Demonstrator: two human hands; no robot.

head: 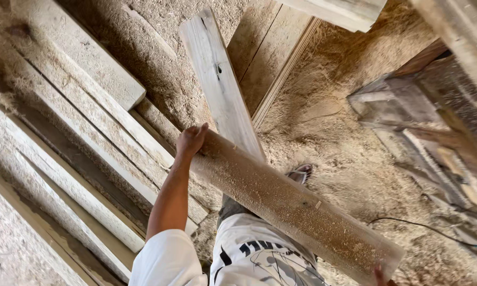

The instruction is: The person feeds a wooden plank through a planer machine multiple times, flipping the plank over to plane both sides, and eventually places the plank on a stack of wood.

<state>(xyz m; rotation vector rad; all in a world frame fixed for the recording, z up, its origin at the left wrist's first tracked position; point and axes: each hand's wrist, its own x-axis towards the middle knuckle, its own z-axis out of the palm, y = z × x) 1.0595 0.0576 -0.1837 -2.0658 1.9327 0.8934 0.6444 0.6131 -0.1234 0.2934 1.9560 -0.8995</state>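
Stacked planks [74, 137], dusted with sawdust, fill the left. My left hand [190, 140] is closed over the upper end of a sawdust-covered board [286, 204], which runs diagonally down to the lower right, raised above the floor. A paler plank [220, 85] lies behind it. Right hand [381, 275] touches the board's lower end; only fingertips show, grip cannot be told. Sawdust floor [333, 132] beyond.

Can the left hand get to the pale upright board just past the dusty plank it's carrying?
Probably yes: the left hand grips the dusty plank at its end, the pale board stands beside it with nothing between, but it must release first.
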